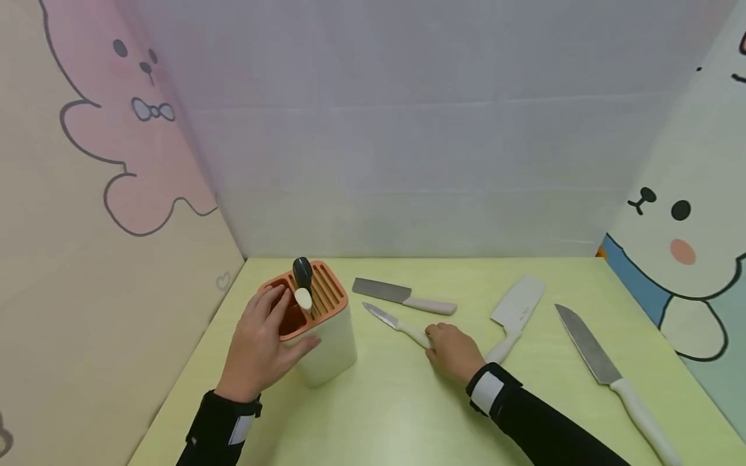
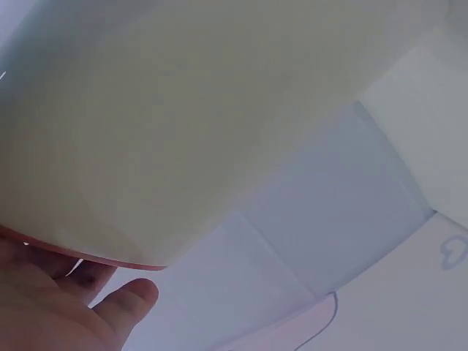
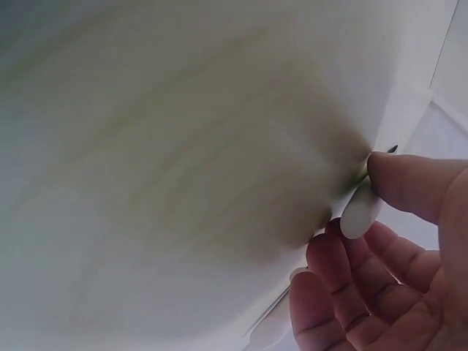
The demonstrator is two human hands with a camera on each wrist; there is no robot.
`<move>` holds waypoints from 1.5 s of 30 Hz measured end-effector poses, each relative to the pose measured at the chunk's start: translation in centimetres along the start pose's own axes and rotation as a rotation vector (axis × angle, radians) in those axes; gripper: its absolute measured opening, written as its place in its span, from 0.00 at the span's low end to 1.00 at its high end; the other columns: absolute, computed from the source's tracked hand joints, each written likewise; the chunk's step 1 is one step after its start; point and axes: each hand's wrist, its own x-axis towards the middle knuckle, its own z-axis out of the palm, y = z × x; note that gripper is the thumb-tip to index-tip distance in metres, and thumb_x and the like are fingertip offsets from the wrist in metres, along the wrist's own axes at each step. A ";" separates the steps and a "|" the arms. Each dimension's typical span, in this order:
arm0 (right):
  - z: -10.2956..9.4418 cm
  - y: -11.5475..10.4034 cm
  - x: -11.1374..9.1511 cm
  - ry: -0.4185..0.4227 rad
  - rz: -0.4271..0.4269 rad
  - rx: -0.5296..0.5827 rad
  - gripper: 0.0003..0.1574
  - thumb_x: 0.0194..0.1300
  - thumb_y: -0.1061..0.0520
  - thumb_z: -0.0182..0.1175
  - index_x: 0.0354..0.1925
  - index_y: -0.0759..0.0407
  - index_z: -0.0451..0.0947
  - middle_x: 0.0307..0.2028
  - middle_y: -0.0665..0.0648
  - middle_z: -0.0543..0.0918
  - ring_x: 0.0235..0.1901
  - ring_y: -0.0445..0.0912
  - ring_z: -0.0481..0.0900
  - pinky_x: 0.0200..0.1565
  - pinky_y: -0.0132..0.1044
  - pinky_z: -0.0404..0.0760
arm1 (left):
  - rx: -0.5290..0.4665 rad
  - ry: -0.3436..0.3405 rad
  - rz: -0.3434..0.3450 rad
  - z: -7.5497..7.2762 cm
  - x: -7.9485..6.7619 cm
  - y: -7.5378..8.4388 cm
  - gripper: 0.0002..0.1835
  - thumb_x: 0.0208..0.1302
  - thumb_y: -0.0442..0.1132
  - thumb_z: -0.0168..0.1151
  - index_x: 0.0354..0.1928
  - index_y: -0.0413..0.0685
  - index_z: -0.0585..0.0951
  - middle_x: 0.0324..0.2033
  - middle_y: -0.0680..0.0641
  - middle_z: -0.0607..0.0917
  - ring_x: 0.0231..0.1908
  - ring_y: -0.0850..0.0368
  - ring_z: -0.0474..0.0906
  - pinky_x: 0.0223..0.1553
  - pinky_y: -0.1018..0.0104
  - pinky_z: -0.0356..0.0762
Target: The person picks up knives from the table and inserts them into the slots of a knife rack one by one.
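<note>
A white knife block (image 1: 327, 353) with an orange slotted top stands at the left of the table. My left hand (image 1: 262, 343) holds it by the rim, fingers curled over the edge of the open compartment and thumb along the front. In the left wrist view, the fingers (image 2: 58, 262) lie behind the orange rim. My right hand (image 1: 456, 353) pinches the white handle of a small paring knife (image 1: 381, 315), whose blade points left toward the block. The right wrist view shows the handle end (image 3: 358, 213) between thumb and fingers.
A black handle (image 1: 302, 270) and a cream handle end (image 1: 303, 299) stick up from the block. Behind the paring knife lies a square-bladed knife (image 1: 381, 289). A white cleaver (image 1: 517, 304) and a large chef's knife (image 1: 590, 343) lie to the right. Walls enclose the table (image 1: 373, 427).
</note>
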 end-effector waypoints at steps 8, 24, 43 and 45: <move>0.3 0.2 -0.1 0.004 -0.015 0.003 0.18 0.53 0.56 0.69 0.41 0.60 0.77 0.30 0.54 0.78 0.29 0.46 0.75 0.27 0.40 0.77 | 0.027 -0.118 -0.062 -0.1 0.7 0.4 0.50 0.50 0.67 0.64 0.65 0.36 0.65 0.63 0.35 0.68 0.64 0.40 0.58 0.61 0.35 0.57; -0.2 0.4 -0.4 0.023 -0.033 0.059 0.16 0.56 0.64 0.63 0.44 0.67 0.75 0.31 0.60 0.76 0.31 0.50 0.75 0.33 0.43 0.78 | 0.014 -0.118 -0.065 0.6 0.4 0.1 0.48 0.52 0.65 0.64 0.66 0.38 0.64 0.65 0.37 0.66 0.65 0.44 0.58 0.61 0.33 0.55; -2.9 1.0 -3.5 -0.239 0.337 0.708 0.22 0.68 0.58 0.53 0.60 0.55 0.68 0.40 0.59 0.75 0.33 0.48 0.72 0.32 0.42 0.73 | 0.006 -0.085 -0.085 0.7 0.1 0.2 0.46 0.50 0.62 0.67 0.65 0.40 0.66 0.64 0.38 0.68 0.64 0.42 0.59 0.60 0.31 0.54; -3.0 1.2 -3.8 -0.253 0.367 0.800 0.23 0.67 0.58 0.53 0.60 0.57 0.67 0.34 0.59 0.74 0.29 0.49 0.70 0.29 0.40 0.70 | 0.006 -0.078 -0.084 0.7 0.2 0.2 0.46 0.50 0.61 0.67 0.65 0.40 0.66 0.63 0.37 0.68 0.64 0.43 0.60 0.59 0.30 0.54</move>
